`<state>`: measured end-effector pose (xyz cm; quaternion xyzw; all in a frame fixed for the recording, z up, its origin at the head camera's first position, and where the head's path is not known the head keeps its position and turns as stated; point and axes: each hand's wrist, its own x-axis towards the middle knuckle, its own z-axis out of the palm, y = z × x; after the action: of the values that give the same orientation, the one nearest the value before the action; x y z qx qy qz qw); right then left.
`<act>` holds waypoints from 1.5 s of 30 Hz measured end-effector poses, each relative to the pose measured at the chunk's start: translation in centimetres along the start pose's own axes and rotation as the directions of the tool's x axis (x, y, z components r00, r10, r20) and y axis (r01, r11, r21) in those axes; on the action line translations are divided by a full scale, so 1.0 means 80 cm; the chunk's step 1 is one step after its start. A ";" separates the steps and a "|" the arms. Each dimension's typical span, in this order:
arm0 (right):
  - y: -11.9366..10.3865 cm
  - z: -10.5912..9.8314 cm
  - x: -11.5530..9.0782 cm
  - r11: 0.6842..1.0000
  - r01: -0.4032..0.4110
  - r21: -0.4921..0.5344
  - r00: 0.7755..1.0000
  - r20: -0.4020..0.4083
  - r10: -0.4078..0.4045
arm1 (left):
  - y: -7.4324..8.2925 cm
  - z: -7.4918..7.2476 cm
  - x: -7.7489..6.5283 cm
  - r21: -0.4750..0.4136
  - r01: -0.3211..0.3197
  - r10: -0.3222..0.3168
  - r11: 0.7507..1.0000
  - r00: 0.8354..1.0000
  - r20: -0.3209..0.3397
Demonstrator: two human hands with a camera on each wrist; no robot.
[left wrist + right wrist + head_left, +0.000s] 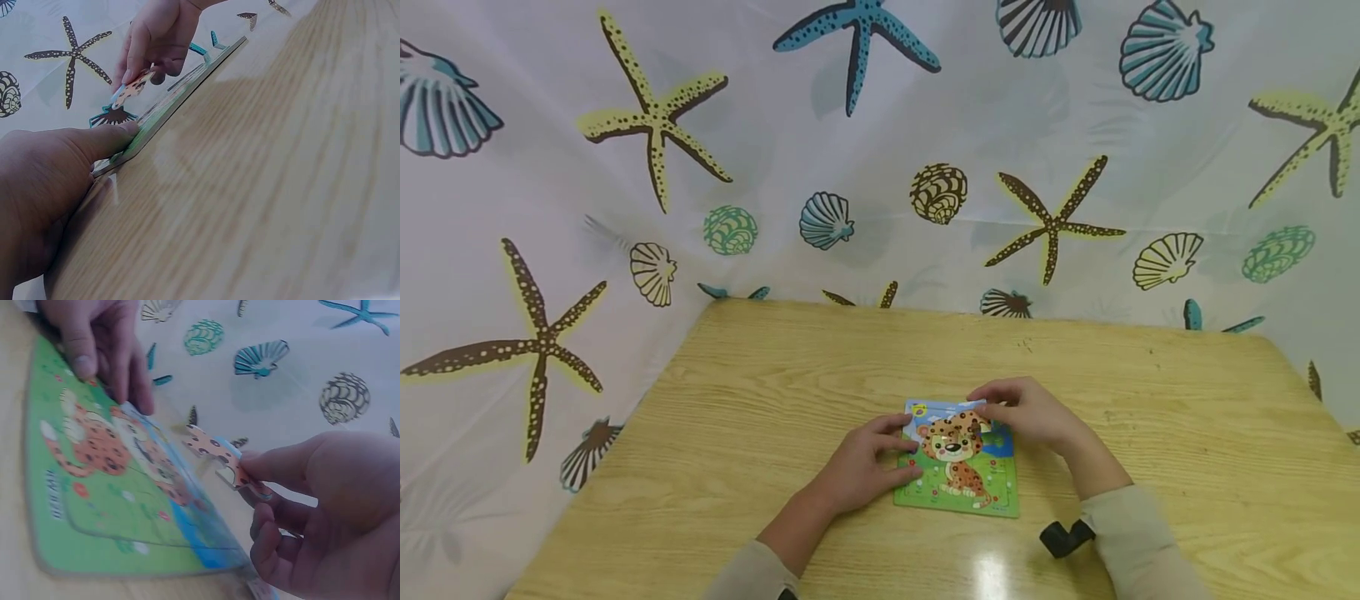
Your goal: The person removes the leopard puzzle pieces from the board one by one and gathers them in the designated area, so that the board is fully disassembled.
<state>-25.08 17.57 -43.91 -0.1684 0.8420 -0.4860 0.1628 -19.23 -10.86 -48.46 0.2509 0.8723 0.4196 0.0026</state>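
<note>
Green-and-blue rectangular jigsaw board (957, 502), its cartoon leopard mostly laid, I judge.
It lies on the pale wood-grain table (760, 375), face and body in place; my left hand (865, 467) rests on its left edge, fingers apart. Beyond, my right hand (1026, 410) pinches the black-spotted orange jigsaw piece (211, 447) over the upper right corner, likely left to fit; whether others are missing, I cannot tell.

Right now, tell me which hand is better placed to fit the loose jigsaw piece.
Likely the right hand: it pinches the spotted jigsaw piece above the leopard puzzle board. The left hand rests on the board's left side.
</note>
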 end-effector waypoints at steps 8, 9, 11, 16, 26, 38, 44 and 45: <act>0.017 -0.034 -0.010 0.988 -0.075 0.132 0.997 -0.001 0.076 | 0.000 0.002 0.000 0.015 0.005 -0.005 1.000 1.000 -0.006; 0.018 -0.037 -0.011 0.986 -0.082 0.146 0.997 0.000 0.083 | 0.000 0.002 0.000 0.020 0.006 -0.006 1.000 1.000 -0.006; 0.020 -0.043 -0.013 0.981 -0.093 0.172 0.996 0.007 0.093 | 0.000 0.003 0.000 0.027 0.007 -0.007 1.000 1.000 -0.008; 0.021 -0.059 -0.018 0.975 -0.098 0.197 0.995 0.008 0.099 | 0.000 0.003 0.000 0.031 0.007 -0.007 0.999 1.000 -0.005; 0.031 -0.088 -0.033 0.980 -0.133 0.149 0.991 -0.004 0.135 | -0.001 0.003 0.001 0.029 0.008 -0.008 1.000 1.000 -0.014; 0.051 -0.115 -0.051 0.974 -0.189 0.128 0.981 -0.011 0.192 | 0.001 0.003 0.001 0.019 0.014 -0.014 1.000 1.000 -0.005; 0.059 -0.122 -0.056 0.965 -0.240 0.103 0.968 -0.044 0.245 | 0.002 0.002 0.001 0.026 0.015 -0.015 1.000 1.000 -0.008; 0.061 -0.123 -0.057 0.963 -0.251 0.102 0.965 -0.046 0.257 | 0.002 0.003 0.001 0.026 0.015 -0.015 1.000 1.000 -0.008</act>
<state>-25.92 29.36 -42.99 -0.0367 0.8369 -0.5055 0.2066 -19.19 -10.59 -48.44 0.2427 0.8796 0.4091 -0.0009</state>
